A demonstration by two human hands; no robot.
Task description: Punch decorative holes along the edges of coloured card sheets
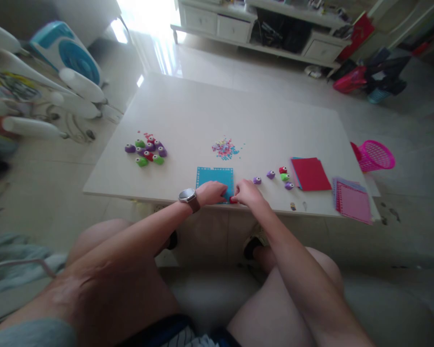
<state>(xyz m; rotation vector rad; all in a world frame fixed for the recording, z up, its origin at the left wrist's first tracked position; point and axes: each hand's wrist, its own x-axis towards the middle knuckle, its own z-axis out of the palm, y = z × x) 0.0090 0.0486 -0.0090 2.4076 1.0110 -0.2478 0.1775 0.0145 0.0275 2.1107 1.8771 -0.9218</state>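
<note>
A blue sheet of paper (214,174) lies at the table's near edge, with a row of small punched holes along its visible borders. My left hand (211,193), a watch on its wrist, is closed over the lower part of this sheet and holds it. At the sheet's lower right corner, my right hand (246,192) grips a small red craft punch (233,199), mostly covered by the fingers. Just right of that hand, a purple craft punch (257,180) stands on the table, with another purple punch (271,174) farther along.
Punched-out paper bits (225,148) lie mid-table. Several craft punches (148,150) cluster at left; a red punch (282,170) and others stand at right. Beyond are stacked red paper (312,174) and punched pink sheets (354,201). A pink basket (376,155) stands past the table's right end.
</note>
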